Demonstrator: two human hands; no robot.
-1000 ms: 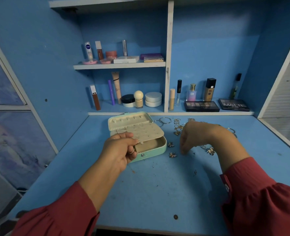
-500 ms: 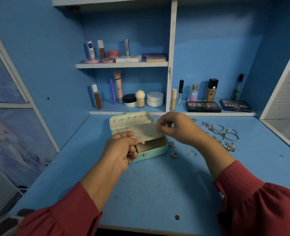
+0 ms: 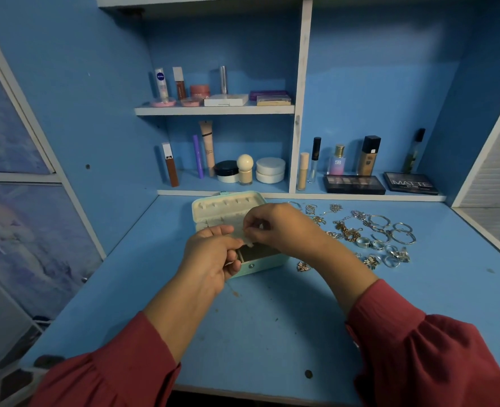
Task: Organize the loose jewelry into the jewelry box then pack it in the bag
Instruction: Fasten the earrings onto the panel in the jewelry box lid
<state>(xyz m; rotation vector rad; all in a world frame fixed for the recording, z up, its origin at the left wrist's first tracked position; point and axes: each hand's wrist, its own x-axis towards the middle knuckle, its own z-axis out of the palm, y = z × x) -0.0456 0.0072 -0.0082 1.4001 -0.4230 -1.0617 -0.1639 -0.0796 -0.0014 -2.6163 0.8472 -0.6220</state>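
A single wide-angle view comes from the person's head, looking forward and down. It sits close over the blue counter (image 3: pixel 272 333), with both red sleeves entering from the bottom corners. The shelves (image 3: pixel 213 109) on the back wall fill the upper half, facing the camera. Straight edges bow toward the frame's sides. No second view shares the scene.

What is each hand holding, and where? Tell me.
Left hand grips the box's cream inner flap by its front edge; right hand pinches something too small to identify.

Cosmetics line the blue shelves (image 3: pixel 213 109); two eyeshadow palettes (image 3: pixel 354 184) lie flat.
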